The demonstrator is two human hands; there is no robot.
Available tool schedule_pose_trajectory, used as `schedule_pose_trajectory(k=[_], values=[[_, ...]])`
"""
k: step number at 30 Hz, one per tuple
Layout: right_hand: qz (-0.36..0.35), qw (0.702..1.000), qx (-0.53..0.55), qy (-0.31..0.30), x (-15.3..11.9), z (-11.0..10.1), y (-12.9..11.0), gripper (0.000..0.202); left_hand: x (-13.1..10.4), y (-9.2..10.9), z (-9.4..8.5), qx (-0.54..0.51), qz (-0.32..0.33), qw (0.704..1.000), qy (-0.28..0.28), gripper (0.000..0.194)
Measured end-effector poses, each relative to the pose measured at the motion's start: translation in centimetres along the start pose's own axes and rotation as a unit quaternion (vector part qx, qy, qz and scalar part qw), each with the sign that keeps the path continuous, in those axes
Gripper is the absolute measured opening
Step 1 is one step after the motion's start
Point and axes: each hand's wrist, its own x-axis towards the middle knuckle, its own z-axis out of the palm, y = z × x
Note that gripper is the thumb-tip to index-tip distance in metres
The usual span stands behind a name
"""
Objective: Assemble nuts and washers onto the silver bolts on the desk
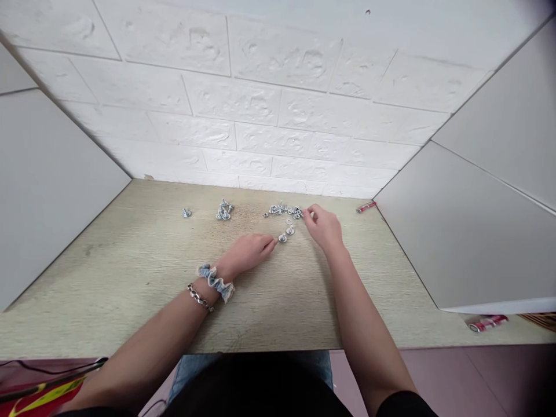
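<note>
Just beyond the left hand (248, 251), in the head view, a single small screw with a washer (282, 237) lies on the table (130, 272). The extended fingertips point toward it and stop just short, or barely touching; contact cannot be confirmed. That hand rests palm-down, fingers loosely stretched, grasping nothing. A blue scrunchie (216, 281) and a chain bracelet (198, 297) sit on its wrist.

Beside the screw, on the far side from the left hand, a second loose piece (289, 229) lies near the right hand (324, 227). The right hand is curled, its thumb and forefinger pinched together at the near edge of a cluster of screws and washers (284, 210); whether a piece is actually between them is too small to tell.

The single screw lies between the two hands, nearer the left fingertips. It is too small for a long axis to be judged.

Farther left of the left hand lie a smaller heap of screws (224, 212) and one stray screw (186, 213), both well apart from either hand. A red marker (366, 206) lies right of the right hand, by the side panel.
</note>
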Motion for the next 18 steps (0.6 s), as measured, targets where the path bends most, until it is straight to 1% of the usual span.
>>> schedule_pose_trajectory(k=[3, 6, 8, 12, 18], values=[[-0.044, 0.996, 0.027, -0.077, -0.5, 0.4, -0.9, 0.020, 0.0, -0.1, 0.0, 0.000, -0.007, 1.000, 0.003, 0.040], [-0.059, 0.991, 0.032, -0.115, -0.7, 0.9, -1.1, 0.011, 0.0, -0.2, 0.0, -0.004, -0.014, 1.000, 0.009, 0.039], [-0.057, 0.989, 0.045, -0.133, -0.7, 1.1, -1.1, 0.011, 0.0, -0.2, 0.1, -0.007, -0.017, 1.000, 0.012, 0.040], [-0.056, 0.985, 0.065, -0.149, -0.5, 1.6, -1.0, 0.014, 0.0, -0.2, 0.2, -0.020, -0.020, 0.999, 0.016, 0.040], [-0.102, 0.984, 0.037, -0.144, -0.4, 2.1, -0.9, 0.016, 0.1, -0.4, 0.5, -0.021, -0.024, 0.999, 0.022, 0.040]])
